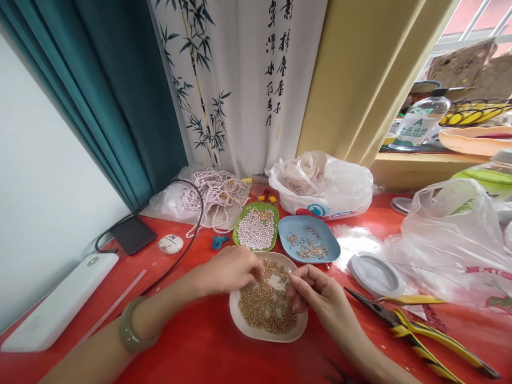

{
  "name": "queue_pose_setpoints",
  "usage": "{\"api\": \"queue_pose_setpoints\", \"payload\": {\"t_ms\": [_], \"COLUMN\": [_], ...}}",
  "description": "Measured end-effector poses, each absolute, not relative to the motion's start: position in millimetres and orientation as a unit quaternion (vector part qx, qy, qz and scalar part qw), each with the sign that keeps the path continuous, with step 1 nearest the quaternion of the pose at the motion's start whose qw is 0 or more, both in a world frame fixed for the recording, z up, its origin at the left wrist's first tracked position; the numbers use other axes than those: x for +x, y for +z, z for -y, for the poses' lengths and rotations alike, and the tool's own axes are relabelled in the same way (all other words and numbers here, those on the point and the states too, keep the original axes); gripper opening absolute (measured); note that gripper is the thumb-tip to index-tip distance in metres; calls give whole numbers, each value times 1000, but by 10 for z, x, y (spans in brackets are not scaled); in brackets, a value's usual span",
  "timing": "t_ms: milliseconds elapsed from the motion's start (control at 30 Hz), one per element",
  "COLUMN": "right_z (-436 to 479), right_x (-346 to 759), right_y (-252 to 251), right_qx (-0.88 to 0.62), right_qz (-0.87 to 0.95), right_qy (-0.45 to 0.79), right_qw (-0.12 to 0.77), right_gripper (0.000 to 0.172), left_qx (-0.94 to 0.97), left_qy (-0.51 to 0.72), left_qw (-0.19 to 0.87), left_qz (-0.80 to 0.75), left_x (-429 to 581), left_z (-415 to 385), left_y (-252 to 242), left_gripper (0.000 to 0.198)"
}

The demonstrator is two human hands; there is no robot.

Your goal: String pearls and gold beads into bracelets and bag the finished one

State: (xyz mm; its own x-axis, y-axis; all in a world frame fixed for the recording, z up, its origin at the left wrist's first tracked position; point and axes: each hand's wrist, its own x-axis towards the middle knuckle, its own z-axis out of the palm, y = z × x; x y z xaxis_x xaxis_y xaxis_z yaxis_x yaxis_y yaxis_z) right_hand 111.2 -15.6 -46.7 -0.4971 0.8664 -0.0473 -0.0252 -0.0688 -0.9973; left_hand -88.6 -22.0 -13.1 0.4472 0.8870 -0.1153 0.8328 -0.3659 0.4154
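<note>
A cream plate (267, 336) of small gold beads (276, 317) lies between my hands. My left hand (232, 271) reaches over its far left side, fingers curled down and closed at the beads; whatever is in them is hidden. At the plate's right edge my right hand (316, 292) holds thumb and forefinger pinched together, with a tiny pale glint at the tips too small to name. Just behind stand a green tray (276, 213) of pinkish pearl beads (256, 229) and a blue plate (286, 226) of short metal pins (310, 245).
Pliers (404, 325) and yellow-handled tweezers (420, 300) lie on the right, near a spool of thread (376, 274) and plastic bags (440, 240). Pearl strands (216, 192) and a full white bag (320, 186) sit behind. Leftward are a phone (134, 234), a mouse (170, 244) and a white power bank (60, 304).
</note>
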Motion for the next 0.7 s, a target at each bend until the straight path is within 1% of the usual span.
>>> {"api": "queue_pose_setpoints", "payload": {"t_ms": [367,533,700], "right_z": [164,163,157], "right_x": [1116,1114,1103], "right_y": [-467,-460,-458], "right_qx": [-355,-356,-360], "right_qz": [588,583,586], "right_qy": [638,641,637], "right_qw": [348,349,349], "right_gripper": [27,28,30], "left_qx": [822,814,821], "left_qy": [43,64,73], "left_qw": [187,177,188], "left_qz": [-537,-549,-534], "left_x": [-824,-814,-806], "left_z": [243,227,219], "left_y": [-118,-122,-159], "left_gripper": [21,16,17]}}
